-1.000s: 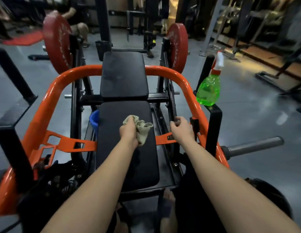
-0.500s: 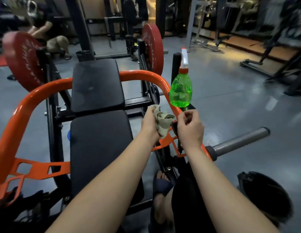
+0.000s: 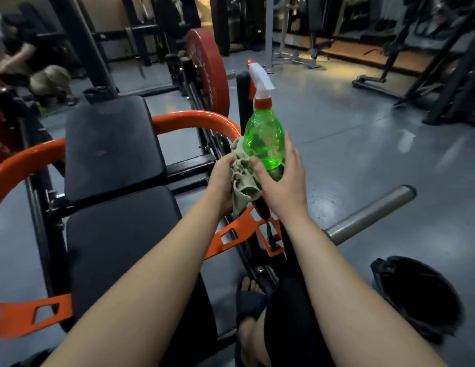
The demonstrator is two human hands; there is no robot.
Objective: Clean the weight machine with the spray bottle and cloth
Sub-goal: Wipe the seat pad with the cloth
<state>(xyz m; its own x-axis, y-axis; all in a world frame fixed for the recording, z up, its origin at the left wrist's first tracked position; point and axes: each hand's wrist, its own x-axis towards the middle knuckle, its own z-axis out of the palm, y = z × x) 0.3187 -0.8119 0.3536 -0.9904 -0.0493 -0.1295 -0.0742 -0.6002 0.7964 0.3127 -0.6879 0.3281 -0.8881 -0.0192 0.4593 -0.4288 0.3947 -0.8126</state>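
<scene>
A green spray bottle (image 3: pixel 263 136) with a white and orange trigger head stands upright on the machine's black post at the right side. My right hand (image 3: pixel 281 181) wraps its thumb and fingers round the bottle's lower half. Just left of it, my left hand (image 3: pixel 223 178) grips a crumpled beige cloth (image 3: pixel 243 178) that touches the bottle. The weight machine has an orange curved frame (image 3: pixel 194 119) and two black pads (image 3: pixel 112 144), with a red weight plate (image 3: pixel 207 80) behind.
A steel peg (image 3: pixel 371 213) juts out to the right over the grey floor. A black bag (image 3: pixel 414 295) lies at lower right. My sandalled foot (image 3: pixel 251 300) is below the frame. A person crouches at far left (image 3: pixel 45 78). Other machines line the back.
My right hand left the frame and reached up to close round the spray bottle. My left hand carried the cloth from the lower pad rightward to the bottle. The view swung right.
</scene>
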